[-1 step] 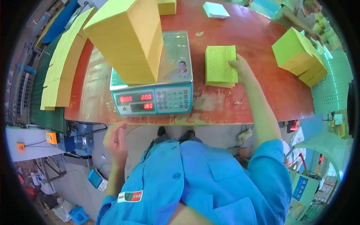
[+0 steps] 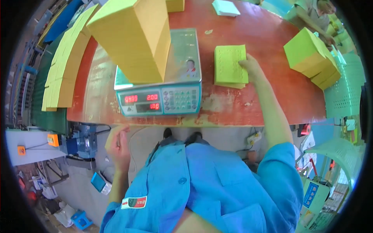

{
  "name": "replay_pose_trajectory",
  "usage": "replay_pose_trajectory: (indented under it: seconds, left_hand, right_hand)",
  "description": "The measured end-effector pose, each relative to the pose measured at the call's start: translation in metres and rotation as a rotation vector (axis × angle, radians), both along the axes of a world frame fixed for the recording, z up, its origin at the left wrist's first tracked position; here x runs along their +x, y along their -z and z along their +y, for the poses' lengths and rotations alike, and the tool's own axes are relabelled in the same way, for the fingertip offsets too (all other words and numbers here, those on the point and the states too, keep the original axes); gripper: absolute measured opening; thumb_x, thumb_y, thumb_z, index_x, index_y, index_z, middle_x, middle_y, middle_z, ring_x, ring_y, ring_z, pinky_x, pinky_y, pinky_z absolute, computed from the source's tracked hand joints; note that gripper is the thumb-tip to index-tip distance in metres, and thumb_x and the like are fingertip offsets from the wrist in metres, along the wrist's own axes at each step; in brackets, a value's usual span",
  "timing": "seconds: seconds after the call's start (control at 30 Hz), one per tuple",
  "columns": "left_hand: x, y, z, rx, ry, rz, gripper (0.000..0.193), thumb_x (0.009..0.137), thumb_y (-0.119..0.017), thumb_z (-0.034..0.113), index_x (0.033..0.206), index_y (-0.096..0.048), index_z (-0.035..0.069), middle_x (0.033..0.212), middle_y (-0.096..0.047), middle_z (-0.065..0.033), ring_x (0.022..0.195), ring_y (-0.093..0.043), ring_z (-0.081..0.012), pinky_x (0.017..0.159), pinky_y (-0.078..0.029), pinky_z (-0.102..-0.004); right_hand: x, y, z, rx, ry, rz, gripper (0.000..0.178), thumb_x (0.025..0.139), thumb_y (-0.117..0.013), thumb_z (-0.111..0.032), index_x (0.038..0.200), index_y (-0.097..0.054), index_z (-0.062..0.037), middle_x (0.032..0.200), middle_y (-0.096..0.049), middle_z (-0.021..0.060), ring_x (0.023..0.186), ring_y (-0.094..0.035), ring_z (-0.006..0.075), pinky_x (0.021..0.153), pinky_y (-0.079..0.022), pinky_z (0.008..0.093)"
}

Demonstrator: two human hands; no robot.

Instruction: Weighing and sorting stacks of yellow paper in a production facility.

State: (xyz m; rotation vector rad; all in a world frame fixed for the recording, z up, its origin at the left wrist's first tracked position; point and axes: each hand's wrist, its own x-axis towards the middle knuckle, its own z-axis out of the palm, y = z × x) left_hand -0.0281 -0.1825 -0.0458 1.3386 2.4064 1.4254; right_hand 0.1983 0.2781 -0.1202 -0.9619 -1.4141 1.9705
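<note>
My right hand [image 2: 252, 69] is closed at the right edge of a short stack of yellow-green paper sheets [image 2: 230, 64], its thumb on the top sheet. That stack lies on the red-brown table [image 2: 217, 105], right of a digital weighing scale [image 2: 180, 101] with lit red digits. A tall block of yellow paper [image 2: 128, 46] stands on the scale's metal pan. Just off the table's near edge, below the scale's left corner, my left hand [image 2: 118, 147] hangs with its fingers curled in and nothing visible in them.
A long row of yellow paper stacks [image 2: 64, 73] runs along the left. More stacks [image 2: 311, 56] stand at the right, near a person [image 2: 316, 15]. White sheets [image 2: 225, 7] lie at the back. Under the table's left side is a motor [image 2: 86, 139]; a small device [image 2: 101, 183] lies on the floor.
The whole scene sits slightly higher in the picture. Both hands hold the same places, and the paper stacks have not visibly moved on the table.
</note>
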Motion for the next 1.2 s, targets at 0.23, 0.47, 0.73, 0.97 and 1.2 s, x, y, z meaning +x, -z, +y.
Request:
replay_pose_trajectory:
  seconds: [0.23, 0.47, 0.73, 0.97, 1.2]
  left_hand:
    - [-0.019, 0.015, -0.04, 0.017, -0.172, -0.118, 0.02, 0.097, -0.045, -0.002, 0.103, -0.064, -0.006, 0.099, -0.067, -0.0111, 0.092, -0.065, -0.0166, 0.084, -0.05, -0.0278]
    - [-0.045, 0.009, -0.045, 0.02, -0.128, -0.1, 0.02, 0.098, -0.047, 0.001, 0.103, -0.065, -0.005, 0.1, -0.069, -0.011, 0.09, -0.066, -0.0161, 0.084, -0.05, -0.0277]
    - [-0.155, -0.068, 0.033, 0.241, 0.046, -0.372, 0.038, 0.104, -0.043, 0.027, 0.127, -0.054, -0.002, 0.123, -0.061, -0.0147, 0.107, -0.062, -0.0202, 0.09, -0.05, -0.0343]
    - [-0.213, -0.178, 0.194, -0.094, 0.358, -0.802, 0.075, 0.094, -0.048, 0.061, 0.141, -0.042, 0.003, 0.136, -0.054, -0.0119, 0.121, -0.054, -0.0231, 0.097, -0.047, -0.0424]
    - [-0.205, -0.174, 0.207, -0.454, 0.528, -0.828, 0.05, 0.09, -0.065, 0.039, 0.127, -0.058, 0.006, 0.118, -0.067, -0.0079, 0.101, -0.067, -0.0158, 0.087, -0.053, -0.0314]
  right_hand:
    - [0.001, 0.018, 0.013, 0.08, -0.01, -0.079, 0.042, 0.083, -0.05, 0.005, 0.124, -0.054, 0.0035, 0.112, -0.064, 0.0128, 0.098, -0.064, 0.0239, 0.086, -0.053, 0.0381]
    - [0.008, -0.01, -0.013, 0.712, 0.318, -0.572, 0.056, 0.085, -0.06, -0.008, 0.139, -0.046, -0.0021, 0.117, -0.064, 0.013, 0.101, -0.064, 0.02, 0.091, -0.049, 0.0335]
    - [-0.084, -0.053, -0.069, 0.682, 0.216, 0.032, 0.031, 0.094, -0.061, -0.018, 0.12, -0.063, -0.0017, 0.119, -0.065, 0.0099, 0.112, -0.059, 0.0183, 0.098, -0.044, 0.0316]
    - [-0.239, -0.078, -0.089, 0.483, 0.18, 0.243, 0.049, 0.101, -0.044, -0.041, 0.123, -0.061, -0.0001, 0.121, -0.064, 0.0156, 0.111, -0.058, 0.0272, 0.098, -0.043, 0.0367]
    - [-0.219, -0.064, -0.16, 0.431, 0.103, 0.007, 0.06, 0.103, -0.034, -0.048, 0.13, -0.055, 0.0011, 0.125, -0.061, 0.0176, 0.118, -0.054, 0.0245, 0.105, -0.037, 0.0348]
